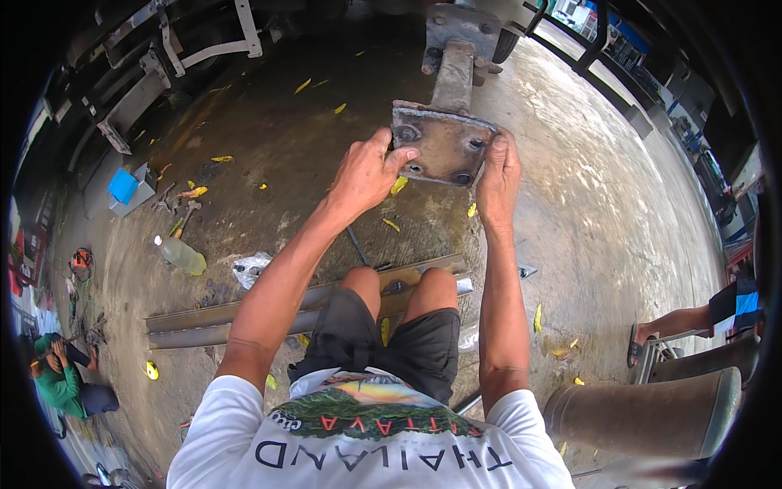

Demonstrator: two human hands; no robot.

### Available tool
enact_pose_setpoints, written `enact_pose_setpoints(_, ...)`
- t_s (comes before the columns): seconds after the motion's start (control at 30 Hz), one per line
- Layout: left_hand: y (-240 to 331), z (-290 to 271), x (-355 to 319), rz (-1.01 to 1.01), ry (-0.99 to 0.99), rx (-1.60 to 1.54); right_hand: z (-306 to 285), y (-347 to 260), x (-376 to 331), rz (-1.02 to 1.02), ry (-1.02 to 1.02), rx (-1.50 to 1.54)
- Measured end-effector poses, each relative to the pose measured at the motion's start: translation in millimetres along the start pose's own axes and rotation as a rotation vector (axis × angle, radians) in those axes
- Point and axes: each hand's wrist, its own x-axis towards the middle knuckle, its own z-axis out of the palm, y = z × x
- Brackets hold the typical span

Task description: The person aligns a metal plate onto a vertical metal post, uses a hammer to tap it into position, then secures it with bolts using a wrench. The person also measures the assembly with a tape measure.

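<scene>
Below me I see the wet, stained concrete floor (pixel 269 155), the widest thing in view, littered with small yellow leaves. At the top left stands a grey metal frame of bars and brackets (pixel 147 77), and at the lower right lies a dull grey metal cylinder (pixel 643 411) on its side. Across the floor, just under my knees, run long rusty steel angle bars (pixel 204 322), lying side by side. At the top centre a rusty steel arm with a bolted head (pixel 454 69) reaches down to the square rusty steel plate with bolt holes at its corners (pixel 444 145), which sits in front of me, between my two hands and above my knees. My left hand (pixel 366 173) grips the plate's left edge, its fingers curled around the edge and the thumb laid on the plate's face near a lower hole. My right hand (pixel 498 173) is pressed along the plate's right edge, fingers fairly straight and close together, holding that side. At the left edge a person in a green top (pixel 61 383) crouches, and at the right edge another person's sandalled foot (pixel 639 338) rests on the floor. Smaller things lie to the left: a blue and grey box (pixel 129 187), a clear plastic bottle (pixel 181 254) on its side, and a crumpled clear plastic bag (pixel 248 267) just beside the bars.
</scene>
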Motion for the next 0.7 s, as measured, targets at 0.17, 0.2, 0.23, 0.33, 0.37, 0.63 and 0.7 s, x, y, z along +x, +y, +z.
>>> enact_pose_setpoints(0.17, -1.8, 8.2, 0.0, -0.078, -0.054, 0.019, 1.1, -14.9, 25.6, -0.214, 0.001, 0.159)
enact_pose_setpoints(0.2, -4.3, 9.8, 1.3, -0.078, -0.047, -0.013, 1.9, -20.5, 28.4, -0.218, -0.003, 0.108)
enact_pose_setpoints(0.23, -6.7, 10.4, 2.0, -0.078, -0.040, -0.046, 3.2, -23.9, 30.0, -0.222, -0.006, 0.056)
enact_pose_setpoints(0.33, -0.9, 8.5, -1.0, -0.047, -0.067, -0.025, 12.9, -11.9, 22.2, -0.153, 0.103, -0.017)
enact_pose_setpoints(0.37, -2.9, 10.0, 0.9, -0.025, -0.057, -0.035, 16.8, -9.6, 20.9, -0.144, 0.120, 0.032)
enact_pose_setpoints(0.63, -2.2, 11.5, 5.7, 0.087, 0.003, -0.036, 13.4, -10.4, 29.7, -0.086, -0.052, 0.098)
enact_pose_setpoints(0.7, -0.5, 11.9, 3.6, 0.072, 0.002, -0.035, 13.6, -8.4, 28.3, -0.084, -0.037, 0.096)
